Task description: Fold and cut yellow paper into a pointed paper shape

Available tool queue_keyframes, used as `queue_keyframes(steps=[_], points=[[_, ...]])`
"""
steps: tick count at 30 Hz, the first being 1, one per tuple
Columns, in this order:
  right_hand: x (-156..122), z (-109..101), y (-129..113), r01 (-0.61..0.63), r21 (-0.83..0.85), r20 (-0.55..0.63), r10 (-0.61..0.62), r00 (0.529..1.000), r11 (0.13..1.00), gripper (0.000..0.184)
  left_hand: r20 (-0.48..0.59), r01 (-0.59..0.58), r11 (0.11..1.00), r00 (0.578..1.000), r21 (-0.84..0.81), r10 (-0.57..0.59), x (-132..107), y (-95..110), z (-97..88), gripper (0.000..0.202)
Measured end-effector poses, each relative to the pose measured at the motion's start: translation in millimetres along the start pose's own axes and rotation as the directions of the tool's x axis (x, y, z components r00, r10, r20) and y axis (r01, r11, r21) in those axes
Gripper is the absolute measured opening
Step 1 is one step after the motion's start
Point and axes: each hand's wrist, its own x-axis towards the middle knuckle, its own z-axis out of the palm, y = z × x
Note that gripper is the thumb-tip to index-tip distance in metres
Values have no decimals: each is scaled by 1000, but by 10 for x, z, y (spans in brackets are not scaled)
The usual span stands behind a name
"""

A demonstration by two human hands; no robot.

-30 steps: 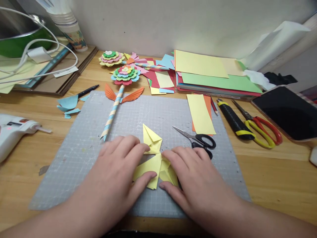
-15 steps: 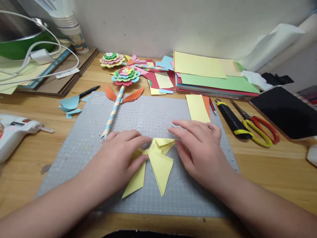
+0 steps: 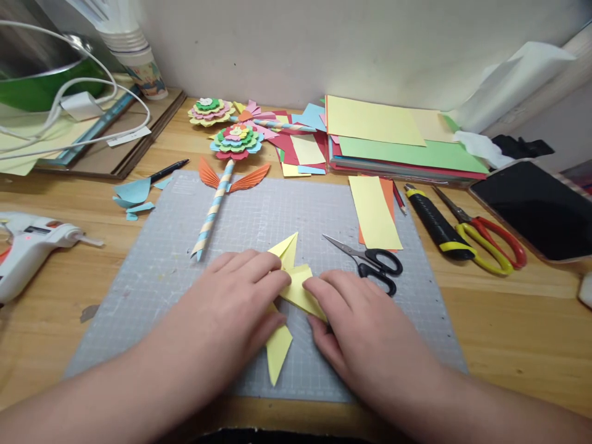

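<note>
A folded yellow paper shape (image 3: 296,290) with several pointed petals lies on the grey cutting mat (image 3: 161,308), between my hands. My left hand (image 3: 245,296) is closed on its left side, with thumb and fingers over the middle and hiding part of it. The right-hand petal is pinched between the thumb and fingers of my right hand (image 3: 351,314). One point of the paper sticks up toward the back and another points toward me. Small black-handled scissors (image 3: 370,262) lie just beyond my right hand.
Behind are a paper flower (image 3: 235,142) on a striped stem and yellow paper strips (image 3: 377,213). A glue gun (image 3: 37,246) lies left. At right are a utility knife (image 3: 437,222), red-and-yellow scissors (image 3: 490,240) and a phone (image 3: 536,206). Stacked coloured paper (image 3: 407,157) sits at the back.
The yellow paper has turned, its petals now pointing other ways. My right hand has moved down and left onto a petal, uncovering the black-handled scissors.
</note>
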Motion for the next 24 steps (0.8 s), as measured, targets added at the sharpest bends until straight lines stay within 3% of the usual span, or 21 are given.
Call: queue_keyframes(steps=[3, 6, 13, 17, 19, 21, 24], points=[[45, -17, 87, -1, -26, -13, 0, 1000, 1000, 23, 30, 56, 994, 998, -93, -54, 75, -39, 79, 16], [73, -26, 133, -14, 7, -5, 14, 1000, 1000, 24, -26, 110, 983, 993, -148, -115, 92, -70, 162, 16], [55, -31, 128, -61, 104, 95, 52, 994, 993, 9, -86, 87, 969, 990, -229, -109, 94, -106, 237, 10], [29, -50, 109, -131, 239, 104, 109, 989, 962, 16, -88, 86, 972, 990, -218, -107, 102, -105, 254, 10], [26, -68, 98, -175, 408, 24, 181, 983, 896, 25, -81, 94, 973, 990, -209, -113, 101, -98, 251, 10], [31, -86, 100, -201, 606, -57, 294, 954, 770, 28, -69, 103, 975, 991, -197, -118, 100, -81, 230, 12], [47, -109, 152, -271, 819, 6, 465, 885, 506, 27, 14, 153, 974, 988, -167, -153, 105, -36, 166, 27]])
